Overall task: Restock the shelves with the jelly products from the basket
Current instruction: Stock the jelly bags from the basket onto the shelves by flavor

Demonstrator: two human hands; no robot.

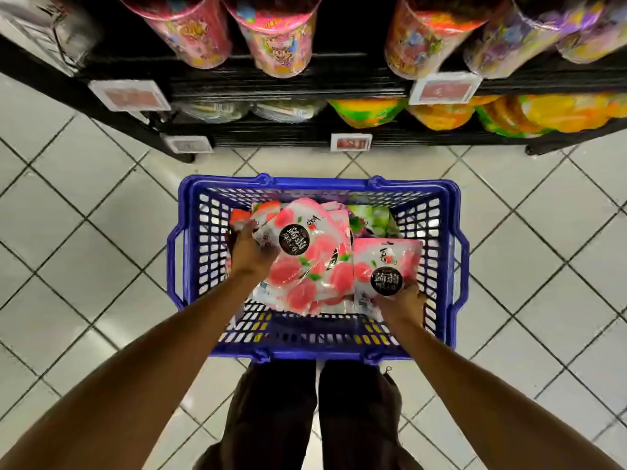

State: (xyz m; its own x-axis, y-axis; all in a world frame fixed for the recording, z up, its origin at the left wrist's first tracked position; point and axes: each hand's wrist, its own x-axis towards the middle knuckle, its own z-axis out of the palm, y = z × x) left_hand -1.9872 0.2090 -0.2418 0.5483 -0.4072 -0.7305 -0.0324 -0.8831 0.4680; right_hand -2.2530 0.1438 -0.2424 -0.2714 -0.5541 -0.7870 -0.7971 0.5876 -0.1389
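Note:
A blue plastic basket (pixel 451 266) stands on the tiled floor in front of the black shelves (pixel 271 86). Several pink-and-white peach jelly pouches lie in it, with green pouches (pixel 375 217) at the back. My left hand (pixel 251 249) grips the upper left edge of a large peach pouch (pixel 305 252) at the basket's middle. My right hand (pixel 402 305) pinches the lower edge of another peach pouch (pixel 383 266) on the right side and holds it tilted up. Both forearms reach down into the basket.
The upper shelf holds pink, orange and purple jelly tubs (pixel 278 39). Below sit orange and green bags (pixel 441 113) and clear tubs (pixel 217 111). White price tags (pixel 444 88) hang on the shelf edges. My legs stand just behind the basket.

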